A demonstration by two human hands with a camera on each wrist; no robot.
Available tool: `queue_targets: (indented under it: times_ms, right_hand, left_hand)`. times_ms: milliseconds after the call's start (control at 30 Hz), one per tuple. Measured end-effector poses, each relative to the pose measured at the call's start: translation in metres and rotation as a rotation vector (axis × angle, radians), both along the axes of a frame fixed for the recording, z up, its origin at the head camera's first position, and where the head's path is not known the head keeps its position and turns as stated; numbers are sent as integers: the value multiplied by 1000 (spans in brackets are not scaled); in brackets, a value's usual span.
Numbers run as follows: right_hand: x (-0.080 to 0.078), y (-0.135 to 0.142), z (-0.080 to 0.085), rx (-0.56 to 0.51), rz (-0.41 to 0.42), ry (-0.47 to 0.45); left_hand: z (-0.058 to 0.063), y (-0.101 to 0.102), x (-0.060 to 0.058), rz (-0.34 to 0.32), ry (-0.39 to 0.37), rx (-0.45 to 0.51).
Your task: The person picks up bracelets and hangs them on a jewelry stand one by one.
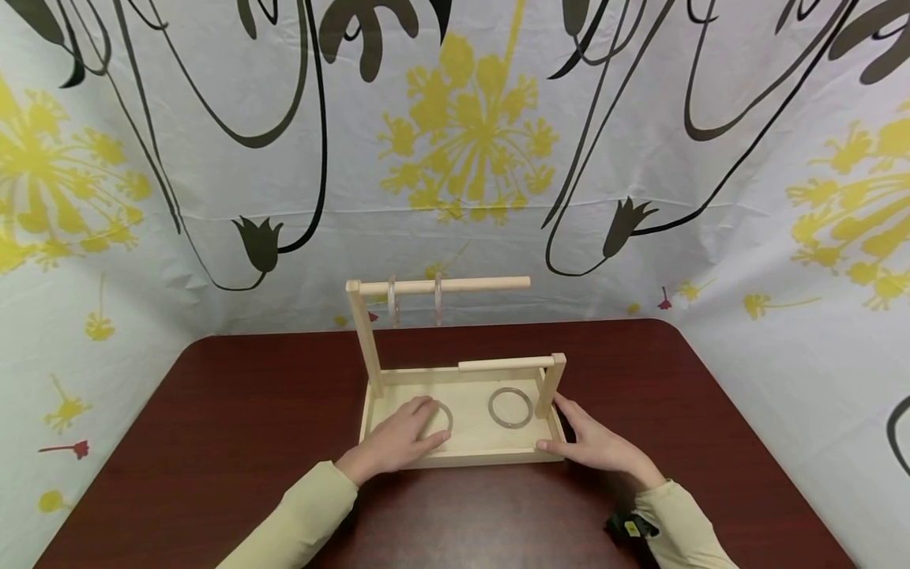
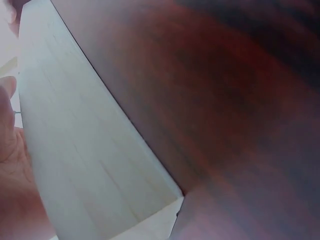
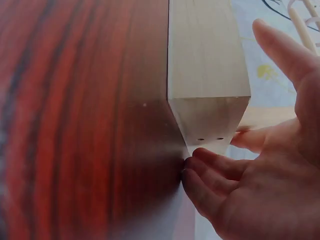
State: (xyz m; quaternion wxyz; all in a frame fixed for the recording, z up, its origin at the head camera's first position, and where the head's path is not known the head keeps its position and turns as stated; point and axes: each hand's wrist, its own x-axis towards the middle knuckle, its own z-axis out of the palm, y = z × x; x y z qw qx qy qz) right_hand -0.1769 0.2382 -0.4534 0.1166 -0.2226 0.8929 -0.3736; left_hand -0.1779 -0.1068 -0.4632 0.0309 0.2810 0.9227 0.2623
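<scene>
A wooden tray (image 1: 469,456) stands on the table, with a tall post and rod (image 1: 483,284) at its left and a shorter post and rod (image 1: 508,364) at its right. My left hand (image 1: 395,439) reaches over the front wall and lies over a ring (image 1: 449,417), hiding its left part; thumb and fingers are spread apart. Another pale ring (image 1: 491,408) lies flat on the right of the tray floor. At the tray's right end is my right hand (image 1: 600,446), its thumb by the front corner and its fingers along the outer end wall (image 3: 207,120).
Two rings hang on the upper rod: one ring (image 1: 392,300) nearer the post, one ring (image 1: 438,299) further right. Both rods have a free end. The dark red table (image 1: 270,411) extends around the tray. A patterned cloth (image 1: 455,158) surrounds the table's back and sides.
</scene>
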Motion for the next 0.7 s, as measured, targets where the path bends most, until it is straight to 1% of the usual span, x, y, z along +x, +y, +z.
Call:
queue_targets:
  times_ms: [100, 233, 400, 533, 700]
  right_hand:
    - [0, 1, -1, 6, 2, -31]
    - [-1, 2, -3, 26, 0, -22]
    - [-3, 0, -7, 38, 4, -1]
    - [-4, -1, -8, 46, -7, 8]
    - [-3, 0, -7, 51, -32, 0]
  left_hand:
    - [-1, 0, -2, -2, 37, 9]
    - [-3, 1, -4, -8, 59, 10]
    - [-3, -1, -7, -20, 57, 7]
    - [-1, -3, -10, -41, 49, 18]
    - [1, -4, -14, -46, 34, -10]
